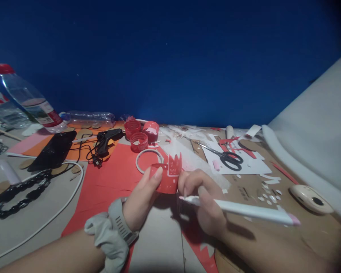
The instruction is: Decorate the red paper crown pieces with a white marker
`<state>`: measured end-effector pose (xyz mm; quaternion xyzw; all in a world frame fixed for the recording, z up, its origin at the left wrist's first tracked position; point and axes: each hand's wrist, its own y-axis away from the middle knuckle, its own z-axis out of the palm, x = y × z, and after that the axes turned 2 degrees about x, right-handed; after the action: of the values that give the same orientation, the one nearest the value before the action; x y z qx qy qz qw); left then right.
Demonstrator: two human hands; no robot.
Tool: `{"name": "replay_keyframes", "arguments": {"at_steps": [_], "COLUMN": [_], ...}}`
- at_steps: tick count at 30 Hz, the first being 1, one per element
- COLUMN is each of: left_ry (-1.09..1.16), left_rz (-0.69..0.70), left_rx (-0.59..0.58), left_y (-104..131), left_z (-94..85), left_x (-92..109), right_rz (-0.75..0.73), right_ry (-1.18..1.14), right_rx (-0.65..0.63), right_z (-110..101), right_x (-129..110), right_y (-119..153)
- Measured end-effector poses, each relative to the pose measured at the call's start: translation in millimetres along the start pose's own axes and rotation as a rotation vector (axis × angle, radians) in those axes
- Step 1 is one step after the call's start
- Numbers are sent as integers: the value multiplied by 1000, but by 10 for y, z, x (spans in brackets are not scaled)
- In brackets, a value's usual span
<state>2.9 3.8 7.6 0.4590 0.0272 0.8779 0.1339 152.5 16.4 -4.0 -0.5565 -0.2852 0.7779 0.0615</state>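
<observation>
Holding one red crown ring (167, 177) — both hands — near three red caps (139, 141).

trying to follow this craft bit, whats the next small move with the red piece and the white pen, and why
Probably bring the white pen tip to the red crown piece: the left hand already pinches it upright, while the right hand holds the pen just below it, tip not touching.

A cluttered craft table (31, 220) before a dark blue wall. The left hand (140, 203) grips a small red paper crown band (168, 176); the right hand (206, 201) touches it while holding a white pen (244, 209). Scissors (229, 157) lie on white paper to the right, and a black glue gun (106, 140), red bottle rings (138, 142) and plastic bottles (31, 100) lie to the left.
</observation>
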Motion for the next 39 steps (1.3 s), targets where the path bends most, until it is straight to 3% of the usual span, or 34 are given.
{"name": "replay_keyframes", "arguments": {"at_steps": [6,13,20,28,39], "left_ry": [130,174,166,122,95], "left_rz": [-31,-55,-73,-66,-52], "left_rx": [6,-26,-7,30,-3], "left_y": [-43,-1,-33,-44,-25], "left_z": [13,7,36,-31,-13], "left_x": [-18,-39,-25,-71,-54], "right_rz": [90,92,65,146,121], "right_ry": [-107,30,86,191,258], "right_rx": [155,66,127,60,71], "right_z": [-41,-57,-34,-73,-59], "right_x": [8,37,39,38,26], "right_y": [-139,-36,-63,-58,-88]}}
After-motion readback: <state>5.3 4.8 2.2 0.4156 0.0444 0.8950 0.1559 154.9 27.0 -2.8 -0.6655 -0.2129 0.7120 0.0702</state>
